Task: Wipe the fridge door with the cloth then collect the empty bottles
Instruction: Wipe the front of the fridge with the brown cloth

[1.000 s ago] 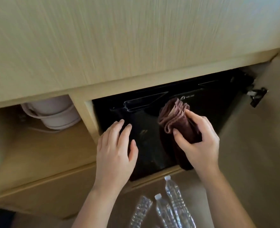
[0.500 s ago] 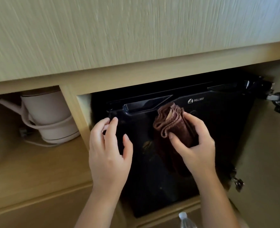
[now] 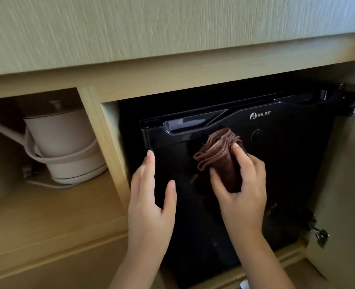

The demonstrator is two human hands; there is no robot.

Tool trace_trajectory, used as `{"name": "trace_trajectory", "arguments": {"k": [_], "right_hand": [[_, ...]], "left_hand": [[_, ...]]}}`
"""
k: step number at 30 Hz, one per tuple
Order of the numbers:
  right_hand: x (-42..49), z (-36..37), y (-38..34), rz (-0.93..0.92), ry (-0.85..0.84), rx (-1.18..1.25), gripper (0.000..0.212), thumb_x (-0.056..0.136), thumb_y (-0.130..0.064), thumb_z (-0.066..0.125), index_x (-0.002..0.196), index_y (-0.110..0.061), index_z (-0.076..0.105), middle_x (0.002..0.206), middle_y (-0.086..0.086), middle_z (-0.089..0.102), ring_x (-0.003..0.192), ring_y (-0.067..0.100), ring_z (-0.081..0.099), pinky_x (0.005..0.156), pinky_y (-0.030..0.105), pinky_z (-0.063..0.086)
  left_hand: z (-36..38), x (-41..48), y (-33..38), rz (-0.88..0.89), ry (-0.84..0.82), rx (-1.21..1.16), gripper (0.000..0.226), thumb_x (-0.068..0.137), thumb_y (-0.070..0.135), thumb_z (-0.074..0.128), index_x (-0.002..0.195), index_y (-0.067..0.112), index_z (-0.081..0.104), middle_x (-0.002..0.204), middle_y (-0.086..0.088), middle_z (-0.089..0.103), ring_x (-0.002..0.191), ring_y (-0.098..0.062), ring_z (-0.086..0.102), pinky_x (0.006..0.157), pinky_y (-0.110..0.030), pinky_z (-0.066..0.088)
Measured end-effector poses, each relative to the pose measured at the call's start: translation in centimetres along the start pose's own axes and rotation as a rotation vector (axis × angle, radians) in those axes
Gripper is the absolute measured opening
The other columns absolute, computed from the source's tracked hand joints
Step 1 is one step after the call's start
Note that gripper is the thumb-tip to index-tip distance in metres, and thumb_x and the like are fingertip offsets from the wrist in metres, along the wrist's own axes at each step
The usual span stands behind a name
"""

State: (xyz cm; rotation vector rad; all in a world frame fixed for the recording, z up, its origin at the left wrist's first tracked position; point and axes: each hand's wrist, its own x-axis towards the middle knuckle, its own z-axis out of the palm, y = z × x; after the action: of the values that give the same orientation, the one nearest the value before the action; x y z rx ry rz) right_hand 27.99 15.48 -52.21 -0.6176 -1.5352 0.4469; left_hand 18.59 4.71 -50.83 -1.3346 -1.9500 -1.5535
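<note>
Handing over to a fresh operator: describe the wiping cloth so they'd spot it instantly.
Find the glossy black fridge door set in the pale wooden cabinet. Against its upper middle, just below the recessed handle, the right hand grips the cloth. It is the only brown, folded fabric there, its ribbed edges stacked in layers.

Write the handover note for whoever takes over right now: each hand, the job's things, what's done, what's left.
Left hand: open, fingers straight, at the left edge of the fridge door.
Right hand: grips the folded brown cloth against the door's upper part, below the handle recess.
Bottles: only a white bottle cap shows at the bottom edge.
Done: cloth is at the door; how much is wiped cannot be told.
Left: finish wiping the door, then collect the bottles.
</note>
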Motion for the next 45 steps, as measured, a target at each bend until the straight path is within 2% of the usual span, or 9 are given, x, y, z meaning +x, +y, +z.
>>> {"name": "trace_trajectory", "arguments": {"k": [13,16,20,28,30,32,37,42,45], "right_hand": [[-3.6,1.2,-0.2,-0.119,-0.242,-0.022,0.053,0.072,-0.033,0.060,0.124,-0.032,0.046,0.107,0.002,0.050,0.096,0.015,0.051,0.078,0.017,0.043],[-1.1,-0.4,1.4,-0.051,-0.133,-0.026,0.055,0.069,-0.024,0.065,0.123,-0.028,0.052,0.103,0.008,0.052,0.093,0.019,0.053,0.087,0.018,0.039],[2.2,-2.9,3.2,0.134,-0.008,-0.003,0.055,0.078,-0.015,0.070,0.126,-0.028,0.049,0.109,0.001,0.048,0.096,0.005,0.046,0.079,-0.005,0.027],[-2.8,1.7,-0.9,-0.110,-0.248,0.031,0.059,0.067,-0.028,0.061,0.124,-0.034,0.047,0.105,0.004,0.050,0.093,0.022,0.055,0.079,0.031,0.047],[-4.9,2.4,-1.7,-0.194,-0.347,-0.001,0.057,0.069,-0.033,0.056,0.125,-0.035,0.045,0.105,0.003,0.051,0.092,0.020,0.054,0.068,0.035,0.053],[-5.7,2.4,-1.4,-0.237,-0.393,-0.016,0.055,0.072,-0.034,0.055,0.127,-0.034,0.044,0.106,0.001,0.051,0.092,0.017,0.053,0.066,0.033,0.054],[-2.0,0.2,1.2,-0.061,-0.195,0.108,0.058,0.069,-0.028,0.064,0.124,-0.038,0.050,0.101,-0.002,0.048,0.091,0.009,0.051,0.084,0.013,0.040],[1.6,-2.8,3.9,0.132,0.011,0.117,0.056,0.077,-0.011,0.070,0.119,-0.039,0.045,0.107,-0.002,0.050,0.091,-0.008,0.050,0.082,-0.001,0.032],[0.0,-1.2,3.3,0.079,0.003,0.104,0.054,0.074,-0.019,0.067,0.123,-0.033,0.048,0.104,0.004,0.049,0.089,-0.007,0.048,0.085,0.003,0.032]], "left_hand": [[-1.4,-0.1,0.6,-0.093,-0.077,-0.226,0.042,0.094,0.027,0.041,0.125,0.052,0.027,0.128,0.041,0.028,0.129,0.006,0.029,0.094,-0.004,0.032],[-1.8,0.0,0.6,-0.147,-0.115,-0.306,0.041,0.092,0.031,0.038,0.124,0.054,0.031,0.123,0.051,0.030,0.128,0.013,0.027,0.105,-0.016,0.028],[-2.1,-0.3,0.9,-0.175,-0.183,-0.314,0.047,0.090,0.026,0.038,0.124,0.057,0.026,0.122,0.052,0.027,0.127,0.016,0.023,0.091,0.004,0.023],[-1.7,0.1,0.0,-0.151,-0.194,-0.338,0.057,0.078,0.025,0.035,0.130,0.046,0.028,0.134,0.043,0.026,0.129,0.014,0.022,0.103,-0.007,0.024],[-1.6,1.7,-0.7,-0.261,-0.205,-0.341,0.067,0.075,0.056,0.044,0.136,0.032,0.032,0.136,0.028,0.034,0.133,0.006,0.024,0.106,-0.012,0.022],[-1.8,2.3,-1.2,-0.369,-0.219,-0.395,0.087,0.063,0.074,0.049,0.136,0.030,0.034,0.134,0.023,0.037,0.133,-0.001,0.028,0.107,-0.019,0.025],[-2.5,-0.5,0.9,-0.186,-0.176,-0.406,0.057,0.077,0.024,0.036,0.129,0.047,0.031,0.134,0.035,0.033,0.129,0.011,0.028,0.107,-0.015,0.025],[-1.7,3.8,-3.4,-0.507,-0.282,-0.589,0.056,0.062,0.063,0.061,0.110,0.039,0.047,0.117,0.018,0.048,0.130,-0.010,0.037,0.097,-0.023,0.030],[-1.6,2.9,-2.9,-0.404,-0.246,-0.501,0.036,0.089,0.026,0.049,0.114,0.049,0.036,0.117,0.031,0.041,0.128,0.000,0.033,0.098,-0.020,0.024]]}}
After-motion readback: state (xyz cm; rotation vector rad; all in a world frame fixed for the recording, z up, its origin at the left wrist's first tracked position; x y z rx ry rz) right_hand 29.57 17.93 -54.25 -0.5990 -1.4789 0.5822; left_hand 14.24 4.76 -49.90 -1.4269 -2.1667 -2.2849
